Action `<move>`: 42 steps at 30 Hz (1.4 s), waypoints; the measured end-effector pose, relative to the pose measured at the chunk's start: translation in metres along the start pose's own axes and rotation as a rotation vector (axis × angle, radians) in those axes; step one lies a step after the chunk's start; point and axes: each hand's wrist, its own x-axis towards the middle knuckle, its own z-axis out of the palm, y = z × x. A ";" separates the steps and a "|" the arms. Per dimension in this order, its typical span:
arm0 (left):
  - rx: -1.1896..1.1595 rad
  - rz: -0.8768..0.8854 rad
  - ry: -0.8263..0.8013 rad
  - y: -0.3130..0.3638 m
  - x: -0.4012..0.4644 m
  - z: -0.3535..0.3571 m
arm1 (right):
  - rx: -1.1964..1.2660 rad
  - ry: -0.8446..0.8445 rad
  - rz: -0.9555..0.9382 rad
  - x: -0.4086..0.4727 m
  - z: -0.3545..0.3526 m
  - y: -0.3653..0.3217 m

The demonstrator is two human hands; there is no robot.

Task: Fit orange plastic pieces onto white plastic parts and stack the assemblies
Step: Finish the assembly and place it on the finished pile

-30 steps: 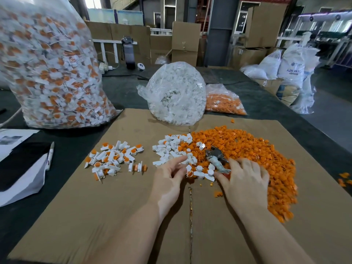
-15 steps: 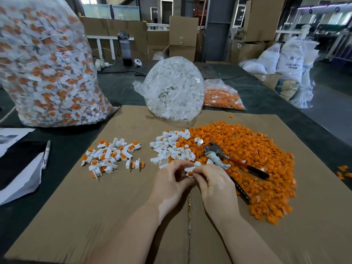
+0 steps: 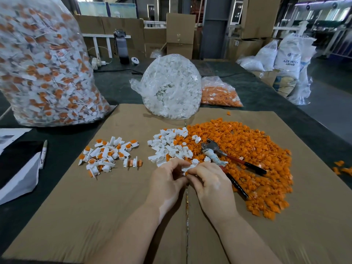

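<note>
White part (image 3: 187,168) and orange piece (image 3: 186,173) pinched between both hands — bags (image 3: 172,86) behind hold more.

Two hands, left hand (image 3: 167,180) and right hand (image 3: 211,181), three clear bags of parts, bag of assemblies (image 3: 43,69), bag of white parts (image 3: 171,86), bag of orange pieces (image 3: 219,94), one pair of pliers (image 3: 228,159), one marker (image 3: 43,154), one water bottle (image 3: 122,46), loose pieces too many to count

Left hand (image 3: 167,180) and right hand (image 3: 209,180) pinched one white part (image 3: 187,168) with orange piece (image 3: 186,173), near edge of orange pile (image 3: 247,149), pliers (image 3: 228,159) lay on pile
</note>
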 end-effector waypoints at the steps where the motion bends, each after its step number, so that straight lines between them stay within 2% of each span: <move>1: 0.000 -0.004 0.007 0.000 0.000 0.001 | -0.007 0.003 -0.007 0.000 0.000 0.000; 11: 0.091 0.041 0.040 -0.003 -0.001 0.002 | -0.043 0.031 -0.017 -0.001 0.002 0.000; 18: -0.003 -0.123 0.348 -0.012 0.005 -0.016 | -0.029 0.089 0.081 -0.001 0.004 0.003; 22: 0.142 -0.210 0.413 -0.023 0.015 -0.034 | -0.094 0.146 0.125 0.000 0.003 0.004; 27: 0.300 -0.278 0.411 -0.036 0.022 -0.050 | -0.237 0.151 0.279 0.000 0.002 -0.001; 31: 0.387 -0.258 0.429 -0.038 0.021 -0.047 | -0.308 0.053 0.335 -0.001 0.005 -0.001; 34: 0.417 -0.251 0.436 -0.038 0.019 -0.047 | -0.310 -0.015 0.305 -0.002 0.007 0.002; 37: 0.482 -0.199 0.441 -0.036 0.018 -0.046 | -0.246 -0.014 0.228 -0.002 0.007 0.004; 42: 0.586 -0.112 0.367 -0.029 0.021 -0.034 | -0.176 -0.041 0.182 0.000 0.008 0.005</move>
